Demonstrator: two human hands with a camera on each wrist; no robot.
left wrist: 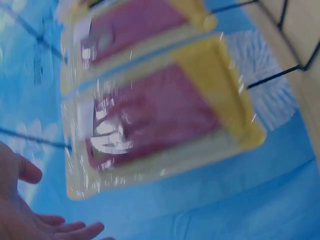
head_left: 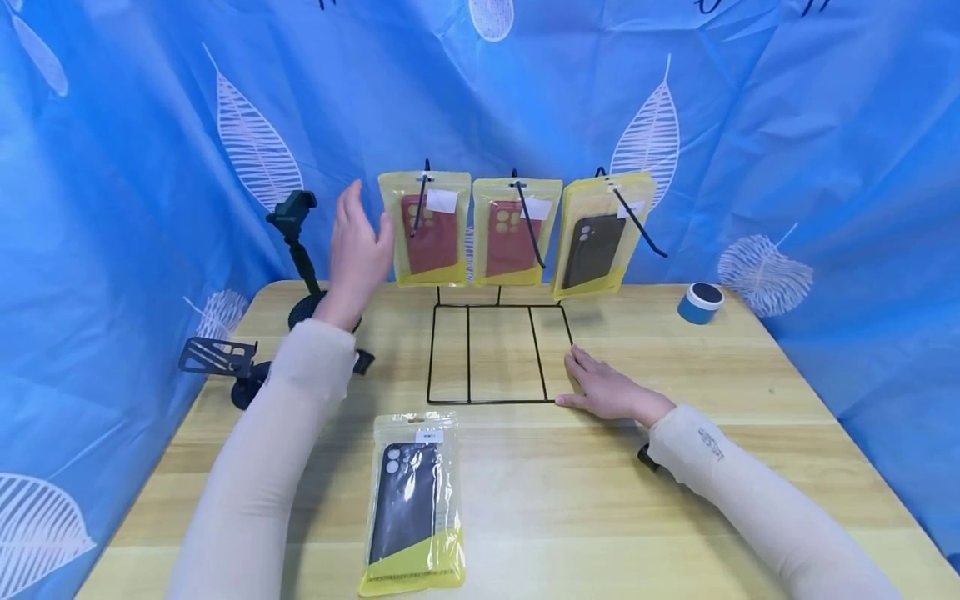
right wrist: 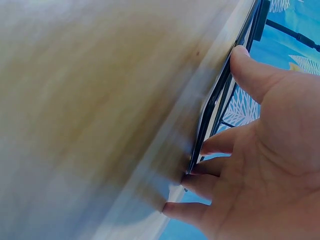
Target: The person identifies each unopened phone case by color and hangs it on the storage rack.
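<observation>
My left hand is raised, fingers spread, just left of a bagged red phone case that hangs from a hook of a black wire rack. In the left wrist view its thumb and fingers are apart beside that bag's top edge, holding nothing. My right hand rests at the front right corner of the rack's base. Its thumb and fingers touch the wire there, fairly straight. A second bagged red case and a bagged dark case hang alongside.
Another bagged dark phone case lies flat on the wooden table in front of the rack. At the left stand a black phone holder and a lower black stand. A blue jar sits back right, before a blue curtain.
</observation>
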